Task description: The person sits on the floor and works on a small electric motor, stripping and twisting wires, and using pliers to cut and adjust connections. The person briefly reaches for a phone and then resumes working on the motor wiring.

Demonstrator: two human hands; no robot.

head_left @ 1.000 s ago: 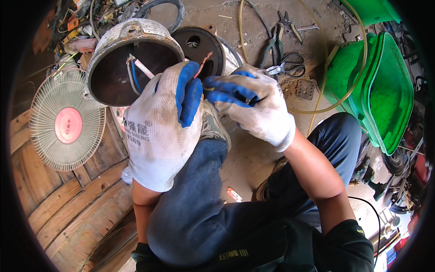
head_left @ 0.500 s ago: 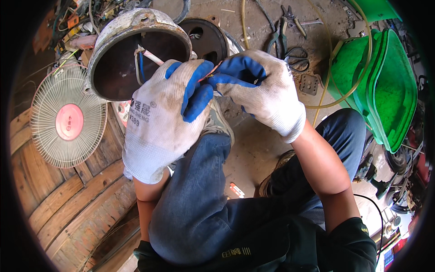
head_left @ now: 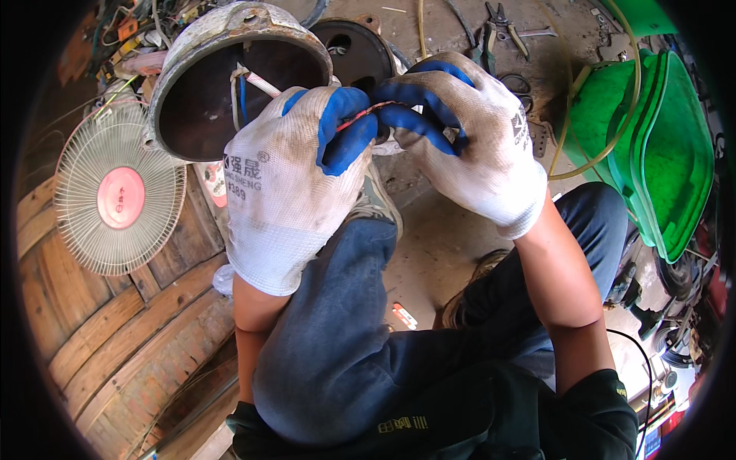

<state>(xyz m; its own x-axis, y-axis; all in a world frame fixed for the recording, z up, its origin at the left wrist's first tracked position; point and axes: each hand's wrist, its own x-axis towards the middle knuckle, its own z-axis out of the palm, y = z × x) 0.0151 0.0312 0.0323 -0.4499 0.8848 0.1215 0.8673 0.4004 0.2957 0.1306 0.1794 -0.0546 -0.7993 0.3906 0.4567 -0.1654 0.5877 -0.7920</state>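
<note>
A thin red wire point(head_left: 359, 118) with a bare, twisted copper-looking end stretches between both hands. My left hand point(head_left: 287, 172), in a white glove with blue coated fingers, pinches its red part between thumb and forefinger. The fingers of my right hand point(head_left: 469, 138), gloved the same way, are closed on the other end; their tips hide part of it. Just beyond my left hand lies a round, worn metal housing point(head_left: 244, 18), its open mouth toward me. Inside it show a blue wire point(head_left: 243, 103) and a pale sleeve point(head_left: 262, 84). A dark round metal part point(head_left: 353, 57) stands right beside it.
At left a white fan grille point(head_left: 149, 207) with a pink centre leans by wooden boards point(head_left: 84, 280). Pliers point(head_left: 484, 47), a wrench point(head_left: 537, 33) and scissors point(head_left: 518, 86) lie on the floor at the far right. A green bin point(head_left: 640, 138) and a yellowish hose point(head_left: 567, 123) are at right.
My right hand has shifted rightward and slightly up, its fingers now curled further over the wire. More wire shows between the hands. My left hand has moved slightly right, still pinching it.
</note>
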